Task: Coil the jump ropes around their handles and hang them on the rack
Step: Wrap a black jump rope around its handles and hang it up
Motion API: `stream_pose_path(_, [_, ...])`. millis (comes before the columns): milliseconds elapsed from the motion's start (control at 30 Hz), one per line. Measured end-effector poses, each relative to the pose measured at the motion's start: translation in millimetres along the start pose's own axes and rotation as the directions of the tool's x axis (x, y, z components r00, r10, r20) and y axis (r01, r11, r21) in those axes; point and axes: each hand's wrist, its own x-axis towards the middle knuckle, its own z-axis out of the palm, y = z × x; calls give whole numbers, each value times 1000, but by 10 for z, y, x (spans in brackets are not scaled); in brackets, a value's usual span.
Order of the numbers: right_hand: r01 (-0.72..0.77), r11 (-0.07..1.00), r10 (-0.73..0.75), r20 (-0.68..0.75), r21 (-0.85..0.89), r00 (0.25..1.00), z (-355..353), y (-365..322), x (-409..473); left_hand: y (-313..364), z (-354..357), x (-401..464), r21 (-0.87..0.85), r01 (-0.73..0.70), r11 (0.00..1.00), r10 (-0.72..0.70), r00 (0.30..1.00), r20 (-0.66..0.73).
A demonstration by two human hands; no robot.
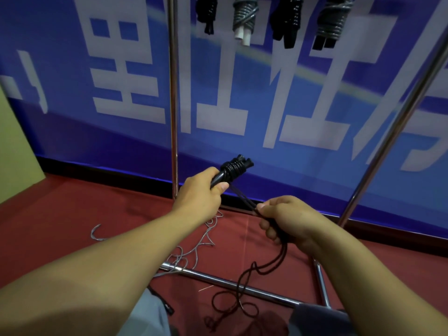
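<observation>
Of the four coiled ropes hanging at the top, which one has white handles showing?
The second bundle from the left: grey rope with white handle ends poking out below. The other three show black ends.

Four coiled jump-rope bundles (pixel 244 18), hung on the chrome rack (pixel 173 93), are cut off by the top edge. The lower ends of the black plastic handles (pixel 219 178) are hidden inside the left hand (pixel 201 190).

an indoor event or display space: a large blue printed banner with big white characters (pixel 218 93) backs a chrome tube rack (pixel 173 93) on red carpet flooring (pixel 60 209).
</observation>
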Motion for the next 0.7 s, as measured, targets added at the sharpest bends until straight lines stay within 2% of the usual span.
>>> stream_pose_path(100, [-109, 994, 108, 25, 17, 994, -6, 32, 38, 37, 5, -4, 2, -7, 1000, 7, 1000, -14])
stream_pose_path(200, [-169, 985, 168, -21, -21, 986, -11, 91, 96, 58, 5, -16, -6, -16, 1000, 16, 999, -29])
stream_pose_path(467, [-81, 947, 11, -220, -311, 975, -40, 186, 155, 62, -11, -21, 19, -35, 999, 36, 997, -63])
stream_pose_path(600, [-90, 928, 42, -137, -360, 990, -17, 136, 85, 24, -35, 2, 33, -7, 999, 9, 997, -74])
stream_pose_path(700, [-39, 940, 29, -33, -338, 999, -11, 83, 18, -23, -45, 31, 45, 21, 999, -17, 996, -82])
